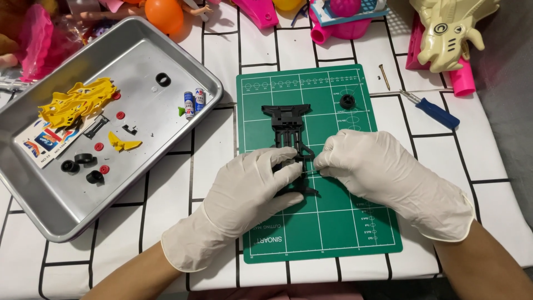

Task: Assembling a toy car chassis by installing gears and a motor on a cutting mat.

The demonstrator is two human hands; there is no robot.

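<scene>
On green cutting mat (333, 233), centre of surface: black plastic chassis (288, 125), lying flat. Left hand (244, 194), white glove, fingers curled over chassis lower end, pressing it down. Right hand (383, 172), white glove, fingertips pinched together on small part at chassis edge; part too small to identify. Metal tray (166, 111), left of mat: yellow body shell (75, 103), black tyres (83, 161), red hubs, two small batteries (194, 101), sticker sheet (41, 141). Blue screwdriver (436, 113) right of mat.
</scene>
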